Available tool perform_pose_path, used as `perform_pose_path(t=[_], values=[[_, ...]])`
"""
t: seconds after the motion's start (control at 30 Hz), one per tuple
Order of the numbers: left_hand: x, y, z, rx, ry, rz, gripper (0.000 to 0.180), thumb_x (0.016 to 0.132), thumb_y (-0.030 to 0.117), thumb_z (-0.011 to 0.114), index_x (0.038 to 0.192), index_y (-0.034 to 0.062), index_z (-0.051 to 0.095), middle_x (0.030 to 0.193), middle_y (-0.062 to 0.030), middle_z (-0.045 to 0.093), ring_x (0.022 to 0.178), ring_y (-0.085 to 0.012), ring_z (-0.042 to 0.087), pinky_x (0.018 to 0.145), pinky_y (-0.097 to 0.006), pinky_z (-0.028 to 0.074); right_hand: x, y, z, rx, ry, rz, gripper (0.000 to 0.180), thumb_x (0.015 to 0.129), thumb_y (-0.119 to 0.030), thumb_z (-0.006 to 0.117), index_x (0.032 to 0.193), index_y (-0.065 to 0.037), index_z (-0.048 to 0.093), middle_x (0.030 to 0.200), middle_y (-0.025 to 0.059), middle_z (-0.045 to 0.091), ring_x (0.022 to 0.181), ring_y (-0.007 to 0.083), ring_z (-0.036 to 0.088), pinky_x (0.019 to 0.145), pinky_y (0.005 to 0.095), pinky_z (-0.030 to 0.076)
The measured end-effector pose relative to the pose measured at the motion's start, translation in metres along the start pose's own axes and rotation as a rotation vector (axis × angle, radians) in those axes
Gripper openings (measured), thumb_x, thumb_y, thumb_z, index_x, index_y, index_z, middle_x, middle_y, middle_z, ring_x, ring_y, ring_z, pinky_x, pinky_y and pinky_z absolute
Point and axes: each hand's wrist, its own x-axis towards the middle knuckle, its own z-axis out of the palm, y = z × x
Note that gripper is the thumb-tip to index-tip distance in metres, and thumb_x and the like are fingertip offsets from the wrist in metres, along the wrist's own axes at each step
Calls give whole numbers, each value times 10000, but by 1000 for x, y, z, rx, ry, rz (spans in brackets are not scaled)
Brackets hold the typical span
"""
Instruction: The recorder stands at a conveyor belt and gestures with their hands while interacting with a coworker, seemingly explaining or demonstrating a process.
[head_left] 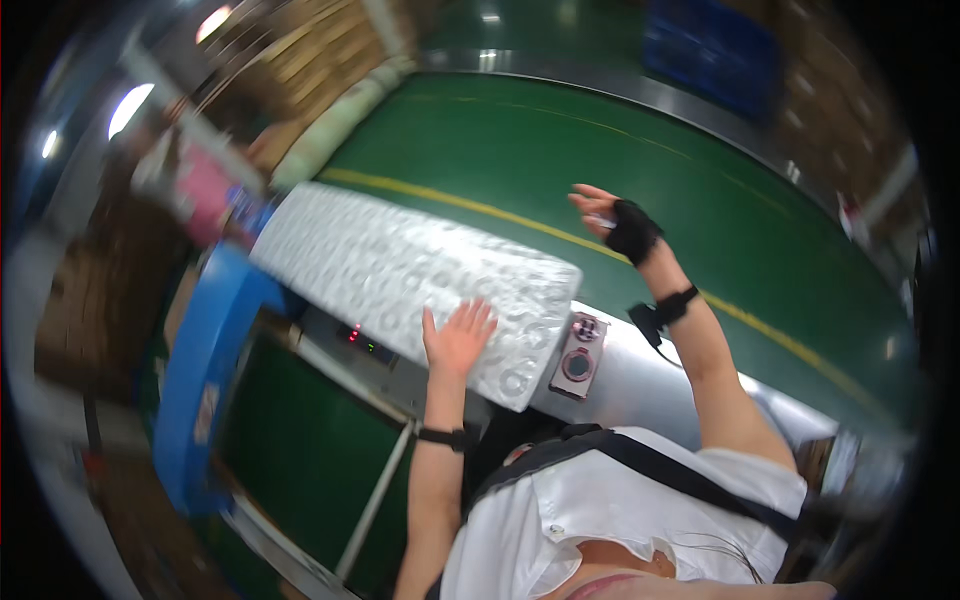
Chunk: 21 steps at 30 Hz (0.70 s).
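In the head view, the silver pack [390, 240] lies on the bench, its right end just beside the phone [577, 362]. Your left hand [461, 335] is spread open over the pack's near side, gripping nothing; contact I can't tell. Your right hand [608, 220] is raised beyond the bench [640, 385], fingers extended, nothing visible in it. You seem between grips; moving the pack would call for both hands at its edges.

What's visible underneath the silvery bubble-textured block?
Along its near side, a machine panel with red and green lights shows; a metal surface emerges past its right end. Whatever lies directly beneath the silvery block is covered.
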Motion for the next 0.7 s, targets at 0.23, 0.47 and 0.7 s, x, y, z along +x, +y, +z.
perform_pose_path(t=[0.23, 0.47, 0.7], values=[[13, -13, -92, 381, -196, -17, 507, 818, 389, 318, 1189, 46, 272, 1250, -159, 244, 1154, -288, 234, 945, -430, 188, -132, -27, -60, 12, 606, -164, 89, 745, -2, 458, 833, -4, 445, 554, -8, 408, 396, 31, 304, 335, 163, 268], [126, 31, -69, 639, -283, -254, 577, 765, 473, 369, 1238, 179, 218, 1306, -94, 147, 1196, -288, 144, 958, -484, 114, -334, -120, -39, 245, 474, -942, 30, 784, -80, 411, 807, -70, 394, 481, -48, 360, 377, 44, 315, 323, 161, 260], [53, 44, -87, 432, -90, -148, 549, 769, 473, 357, 1202, 142, 284, 1171, -125, 352, 1075, -257, 335, 877, -468, 270, -412, -89, -32, 163, 346, -1143, 194, 843, -106, 318, 653, -110, 357, 464, -46, 266, 384, 53, 253, 332, 182, 221]])
